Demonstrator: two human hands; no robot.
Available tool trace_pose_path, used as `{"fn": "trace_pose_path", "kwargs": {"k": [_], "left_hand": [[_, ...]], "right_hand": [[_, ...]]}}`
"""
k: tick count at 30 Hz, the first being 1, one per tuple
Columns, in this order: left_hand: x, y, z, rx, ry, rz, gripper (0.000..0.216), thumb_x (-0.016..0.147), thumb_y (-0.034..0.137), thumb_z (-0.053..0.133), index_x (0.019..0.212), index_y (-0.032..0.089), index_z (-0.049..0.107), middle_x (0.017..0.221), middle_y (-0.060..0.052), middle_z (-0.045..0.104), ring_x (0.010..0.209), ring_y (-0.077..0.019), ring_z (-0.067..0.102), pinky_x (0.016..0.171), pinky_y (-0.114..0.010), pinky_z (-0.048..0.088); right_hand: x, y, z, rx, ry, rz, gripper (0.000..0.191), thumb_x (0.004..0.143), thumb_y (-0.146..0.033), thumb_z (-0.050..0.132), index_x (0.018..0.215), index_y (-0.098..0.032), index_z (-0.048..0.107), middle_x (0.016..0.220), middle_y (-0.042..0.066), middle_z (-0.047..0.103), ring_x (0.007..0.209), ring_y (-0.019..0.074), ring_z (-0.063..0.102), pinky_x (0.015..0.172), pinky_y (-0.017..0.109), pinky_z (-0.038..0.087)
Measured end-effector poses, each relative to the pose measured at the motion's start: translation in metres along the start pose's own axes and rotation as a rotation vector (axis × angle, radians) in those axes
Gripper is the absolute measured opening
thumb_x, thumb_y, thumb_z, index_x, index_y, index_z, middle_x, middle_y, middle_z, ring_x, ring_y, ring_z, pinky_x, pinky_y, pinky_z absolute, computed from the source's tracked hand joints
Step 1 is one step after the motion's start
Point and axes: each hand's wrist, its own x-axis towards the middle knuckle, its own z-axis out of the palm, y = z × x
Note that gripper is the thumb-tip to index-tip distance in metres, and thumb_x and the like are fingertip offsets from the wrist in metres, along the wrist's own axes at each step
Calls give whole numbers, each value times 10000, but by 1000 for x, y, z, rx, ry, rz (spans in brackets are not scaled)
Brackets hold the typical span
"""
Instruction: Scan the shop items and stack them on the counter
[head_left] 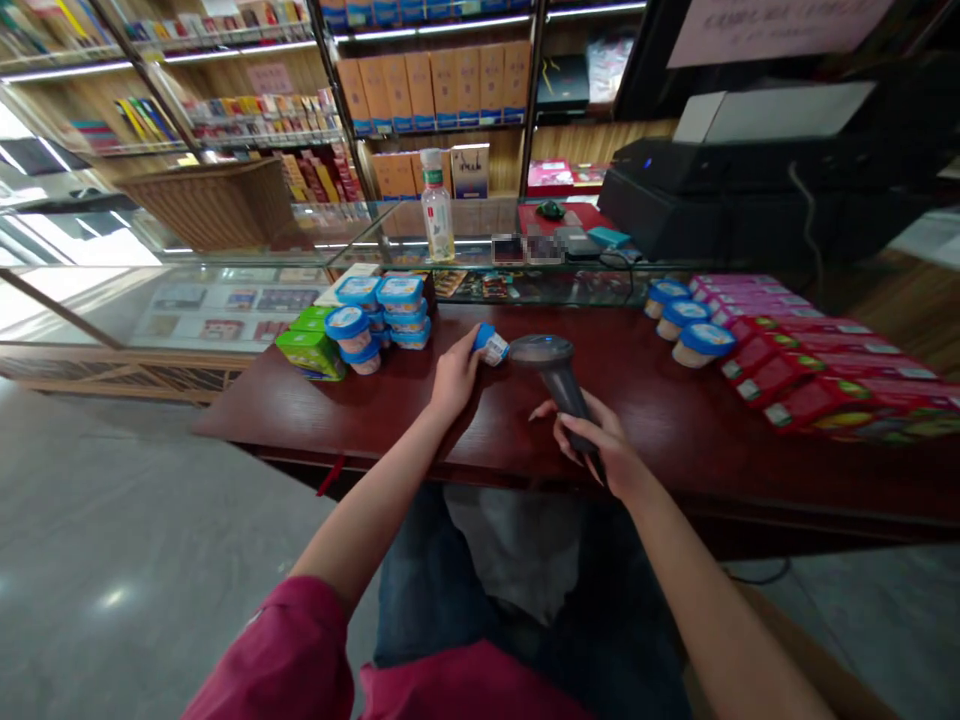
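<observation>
My left hand point(455, 378) is closed around a small blue-lidded tub point(491, 345), tipped so that a white label faces the right. My right hand point(596, 437) grips the handle of a dark barcode scanner point(553, 362), its head beside the tub and pointing left. Left of my left hand stand stacked blue-lidded tubs point(349, 323) and blue-lidded rectangular containers point(401, 293). Green boxes point(311, 352) lie next to them. To the right of the scanner is a row of three blue-lidded tubs point(703, 343).
Red boxes point(810, 385) and pink boxes point(757, 295) line the right of the dark wooden counter point(420, 415). A drink bottle point(437, 210) stands on the glass case behind. Black equipment point(690, 215) occupies the back right. Stocked shelves point(435, 85) fill the background.
</observation>
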Motion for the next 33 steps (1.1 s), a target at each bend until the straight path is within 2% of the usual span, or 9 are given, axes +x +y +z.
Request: {"fn": "trace_pose_path", "kwargs": {"k": [5,10,16,21,26,28,30,33], "left_hand": [[-2,-3,1,16,-37,13,490,987,147,551,1472,214,560,1449,-91,641,1309,-230,640,1126,-364,503],[-3,-3,0,33,-31,22,507,996,141,526,1497,223,534,1476,-85,619,1319,-221,632,1132,-355,497],[-6,0,0,51,-36,31,496,1009,170,520,1502,223,525,1470,-89,624,1312,-224,637,1128,-355,501],[-9,4,-1,65,-44,15,479,1003,135,495,1468,230,564,1463,-80,630,1324,-225,630,1137,-355,492],[-11,2,0,49,-14,48,455,1010,164,523,1458,227,571,1457,-81,634,1320,-232,636,1129,-368,510],[-12,1,0,51,-4,96,447,1015,181,530,1459,220,568,1446,-88,643,1320,-231,637,1128,-365,519],[-13,0,0,59,-16,184,445,1020,191,529,1463,214,562,1465,-93,627,1346,-230,616,1147,-375,511],[-12,4,6,89,-116,392,434,1027,194,510,1456,221,567,1511,-84,585,1421,-226,541,1190,-405,480]], "right_hand": [[3,3,-2,49,47,26,258,868,-371,709,1086,-234,679,1032,62,732,537,104,495,413,239,358],[-1,0,-1,37,30,65,330,842,-385,740,1133,-244,676,1020,64,732,540,112,507,413,244,376],[-1,-1,1,-6,29,64,281,824,-397,762,1041,-229,699,1026,70,728,546,105,502,429,252,400],[-2,-1,-1,-67,-21,44,256,856,-400,743,1041,-225,720,932,53,718,520,98,471,437,255,363],[-2,2,-4,-34,-24,32,265,868,-390,747,1077,-231,714,1042,71,732,537,96,488,433,248,343],[-4,5,-3,12,24,1,244,871,-380,746,1054,-228,698,1035,66,729,532,92,491,426,239,338],[-6,9,-3,65,131,-59,225,867,-369,746,1026,-229,671,1010,53,721,533,92,491,418,230,339],[-12,12,-10,118,325,-189,179,878,-345,709,998,-235,636,965,29,691,550,96,485,414,220,333]]}}
